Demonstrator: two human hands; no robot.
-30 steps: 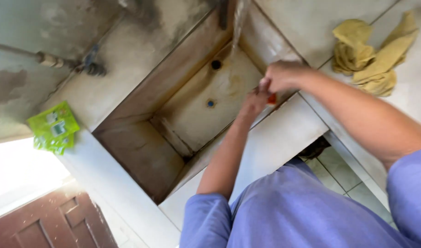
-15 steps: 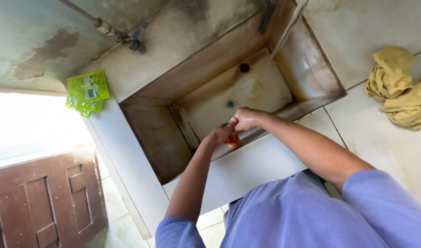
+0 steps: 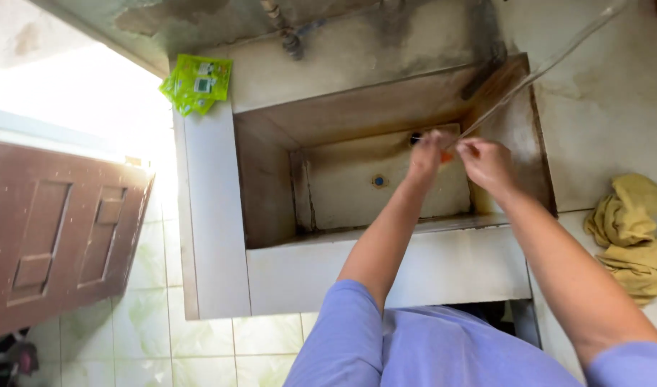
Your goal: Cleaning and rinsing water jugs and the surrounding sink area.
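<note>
Both my hands are held together over a deep, stained concrete sink [image 3: 271, 186]. My left hand [image 3: 425, 154] and my right hand [image 3: 486, 163] pinch a small orange-red object [image 3: 447, 153] between them; most of it is hidden by the fingers. A thin stream of water [image 3: 529, 75] runs down from the upper right onto the hands. The sink floor shows a dark drain hole [image 3: 414, 137] and a small blue plug [image 3: 379, 181].
A green sachet pack [image 3: 197, 82] lies on the sink's back left corner. A pipe with a tap [image 3: 285, 32] runs along the wall. A crumpled yellow cloth [image 3: 629, 236] sits on the counter at right. A brown wooden door [image 3: 56, 229] stands at left over green floor tiles.
The camera view has swung round, so the sink now sits upright in the frame. My hands stay together over the sink on the small orange-red object, now under the water stream.
</note>
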